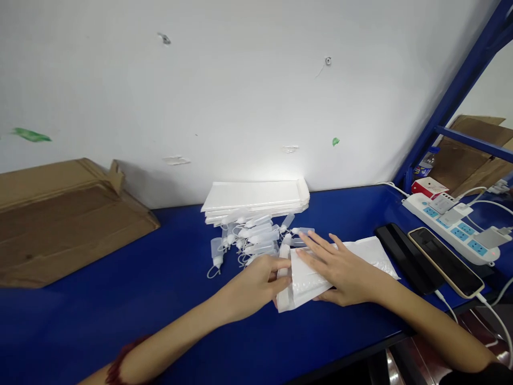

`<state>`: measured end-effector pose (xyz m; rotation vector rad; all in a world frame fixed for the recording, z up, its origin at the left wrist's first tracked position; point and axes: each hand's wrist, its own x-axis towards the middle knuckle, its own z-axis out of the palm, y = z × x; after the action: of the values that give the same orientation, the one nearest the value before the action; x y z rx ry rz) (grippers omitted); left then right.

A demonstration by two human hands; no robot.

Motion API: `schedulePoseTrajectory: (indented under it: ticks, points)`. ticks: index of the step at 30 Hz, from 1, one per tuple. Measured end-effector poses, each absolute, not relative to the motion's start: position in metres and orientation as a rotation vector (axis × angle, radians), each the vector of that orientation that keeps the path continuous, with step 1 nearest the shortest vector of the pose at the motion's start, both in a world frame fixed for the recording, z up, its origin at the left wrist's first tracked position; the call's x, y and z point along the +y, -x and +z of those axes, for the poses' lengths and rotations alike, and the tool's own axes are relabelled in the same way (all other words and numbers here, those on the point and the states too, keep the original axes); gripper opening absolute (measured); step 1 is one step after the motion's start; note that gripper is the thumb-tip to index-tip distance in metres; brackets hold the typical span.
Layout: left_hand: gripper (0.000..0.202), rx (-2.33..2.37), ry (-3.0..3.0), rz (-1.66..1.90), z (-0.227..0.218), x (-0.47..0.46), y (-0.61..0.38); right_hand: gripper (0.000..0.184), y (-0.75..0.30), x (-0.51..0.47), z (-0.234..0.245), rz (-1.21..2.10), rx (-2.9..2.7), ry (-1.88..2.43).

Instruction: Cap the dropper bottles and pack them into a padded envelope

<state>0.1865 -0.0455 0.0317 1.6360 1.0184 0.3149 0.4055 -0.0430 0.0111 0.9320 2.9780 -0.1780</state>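
A white padded envelope point(308, 286) lies on the blue table point(160, 299) in front of me. My right hand point(340, 270) rests flat on it with the fingers stretched out. My left hand point(256, 286) has its fingers curled at the envelope's open left end, pinching its flap. Just behind the hands lies a heap of small clear packets with white cords point(252, 240). Behind that heap sits a stack of white padded envelopes point(256, 199) against the wall.
Flattened cardboard point(60, 219) lies at the left. At the right are two phones point(444, 261) point(401, 256), a white power strip with plugs point(457, 227), a small red and white box point(428, 187) and a blue shelf frame point(457, 91).
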Motion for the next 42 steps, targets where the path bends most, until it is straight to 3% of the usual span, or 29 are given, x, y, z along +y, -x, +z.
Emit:
schedulePoseTrajectory:
  ticks: [3, 6, 10, 15, 20, 27, 35, 39, 42]
  points:
    - [0.026, 1.138, -1.594, 0.319, 0.027, -0.055, -0.178, 0.071, -0.399, -0.05, 0.002, -0.019, 3.068, -0.819]
    - [0.037, 1.247, -1.593, 0.331, 0.023, -0.061, -0.173, 0.066, -0.395, -0.054, -0.008, 0.024, 3.094, -0.79]
    - [0.039, 1.246, -1.683, 0.428, 0.019, -0.068, -0.171, 0.074, -0.393, -0.055, -0.014, -0.045, 3.095, -0.827]
    - [0.036, 1.241, -2.088, 0.597, 0.008, -0.078, -0.17, 0.088, -0.394, -0.053, -0.011, 0.138, 3.126, -0.868]
    - [0.034, 1.206, -2.463, 0.649, -0.012, -0.079, -0.171, 0.063, -0.393, -0.052, -0.003, 0.29, 3.14, -0.794]
    - [0.044, 1.04, -2.722, 0.497, -0.02, -0.08, -0.18, 0.055, -0.392, -0.058, -0.01, 0.33, 3.139, -0.77]
    - [0.041, 0.986, -2.953, 0.533, -0.031, -0.075, -0.188, 0.034, -0.386, -0.053, -0.027, 0.821, 3.145, -0.901]
    - [0.043, 1.003, -3.092, 0.571, -0.036, -0.059, -0.193, 0.032, -0.39, -0.052, -0.013, 0.699, 3.128, -0.895]
    - [0.033, 0.923, -2.936, 0.564, -0.014, -0.039, -0.2, 0.026, -0.398, -0.047, 0.003, 0.534, 3.082, -1.033]
